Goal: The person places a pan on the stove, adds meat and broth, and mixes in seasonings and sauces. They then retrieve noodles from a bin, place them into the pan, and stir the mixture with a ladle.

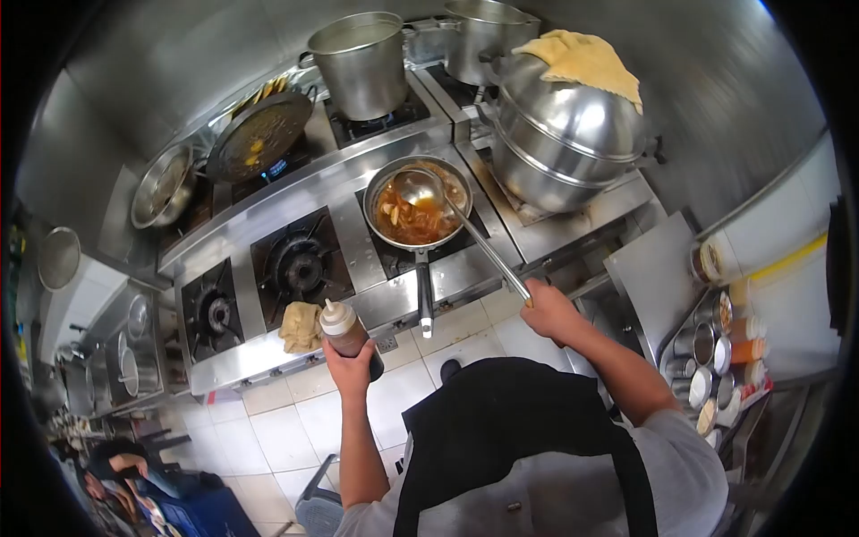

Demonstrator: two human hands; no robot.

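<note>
My right hand (548, 312) is closed around the long metal handle of a ladle (488, 246). The ladle's bowl rests in a frying pan (423, 259) holding orange-brown liquid with pale pieces in it. This pan sits on a front burner, its black handle pointing toward me. In my left hand (349, 362) is a squeeze bottle (343, 327) with a white nozzle cap and dark contents, held upright in front of the stove. A folded tan cloth (301, 328) lies on the stove's front edge, just beside the bottle.
Two bare burners (304, 261) are left of the pan. Behind stand a tall pot (358, 72), a dark wok (259, 134) and a domed steamer (573, 125) with a yellow cloth on top. Several seasoning containers (725, 358) stand at right. Another person (125, 465) is at lower left.
</note>
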